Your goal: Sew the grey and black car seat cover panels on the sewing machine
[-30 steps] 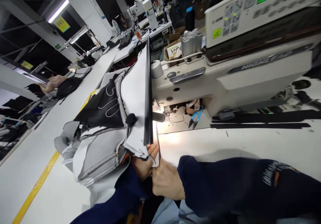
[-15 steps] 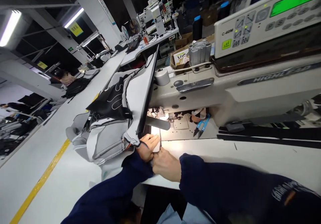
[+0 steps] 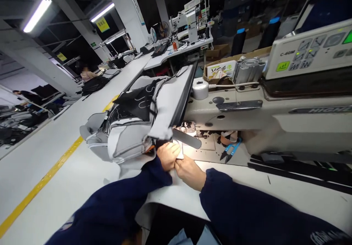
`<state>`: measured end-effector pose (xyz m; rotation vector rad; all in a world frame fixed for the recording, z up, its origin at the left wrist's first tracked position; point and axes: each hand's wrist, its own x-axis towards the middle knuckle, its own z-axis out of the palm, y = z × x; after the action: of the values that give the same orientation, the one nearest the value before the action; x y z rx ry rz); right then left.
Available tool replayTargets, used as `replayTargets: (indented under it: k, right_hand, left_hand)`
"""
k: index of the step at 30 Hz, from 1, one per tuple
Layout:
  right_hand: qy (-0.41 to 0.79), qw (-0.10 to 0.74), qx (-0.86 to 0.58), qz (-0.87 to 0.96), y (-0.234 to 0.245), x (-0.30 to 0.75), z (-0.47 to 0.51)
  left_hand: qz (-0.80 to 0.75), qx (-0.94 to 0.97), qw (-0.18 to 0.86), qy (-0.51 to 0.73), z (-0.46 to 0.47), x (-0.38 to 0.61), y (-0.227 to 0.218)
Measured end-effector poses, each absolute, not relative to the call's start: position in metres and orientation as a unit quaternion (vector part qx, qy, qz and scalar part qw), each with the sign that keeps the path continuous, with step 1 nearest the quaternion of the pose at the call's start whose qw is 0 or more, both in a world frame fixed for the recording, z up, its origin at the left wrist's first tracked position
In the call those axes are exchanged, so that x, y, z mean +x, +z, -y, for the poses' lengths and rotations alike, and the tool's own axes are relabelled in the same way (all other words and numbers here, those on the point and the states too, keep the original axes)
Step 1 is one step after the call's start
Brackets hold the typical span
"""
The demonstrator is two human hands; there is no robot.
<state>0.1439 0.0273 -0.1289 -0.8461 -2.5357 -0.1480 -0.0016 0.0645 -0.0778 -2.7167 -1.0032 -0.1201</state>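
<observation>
My left hand [image 3: 168, 155] lies on the edge of a grey and black padded fabric piece [image 3: 127, 139], just in front of the needle area. Its fingers are bent over a white strip [image 3: 180, 153] of that piece. Against it, my right hand [image 3: 190, 172] is closed, thumb and fingers pinching the strip's near end. The fabric is bunched to the left of the sewing machine [image 3: 242, 118], and a black-edged panel of it stands up beside the head. A flat grey bar [image 3: 187, 138] juts out over the strip. The needle itself is hidden.
Blue-handled thread snips [image 3: 231, 150] lie on the machine bed near a tan and orange scrap [image 3: 228, 138]. Black strips [image 3: 299, 170] lie at the right. A control panel [image 3: 310, 51] tops the machine. Yellow tape [image 3: 49, 177] crosses the white table. A person [image 3: 87, 74] sits far off.
The view has swung left, so the scene sits farther right. Both hands stay together on the fabric strip, which appears slightly closer to the needle area. The upright panel has tilted a little.
</observation>
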Motion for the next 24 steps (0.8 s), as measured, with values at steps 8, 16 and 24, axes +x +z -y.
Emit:
replayTargets:
  k: [8, 16, 24]
  right_hand:
    - [-0.037, 0.214, -0.296, 0.930, -0.122, 0.150, -0.023]
    - [-0.071, 0.262, -0.249, 0.930, -0.130, 0.153, 0.013]
    - [-0.100, 0.254, -0.252, 0.928, -0.130, 0.150, 0.025]
  left_hand:
    - [0.399, -0.886, 0.142, 0.188, -0.030, -0.033, -0.049]
    - [0.448, -0.887, 0.109, -0.003, 0.007, -0.036, -0.073]
    - [0.449, -0.892, 0.045, 0.032, -0.026, -0.014, -0.070]
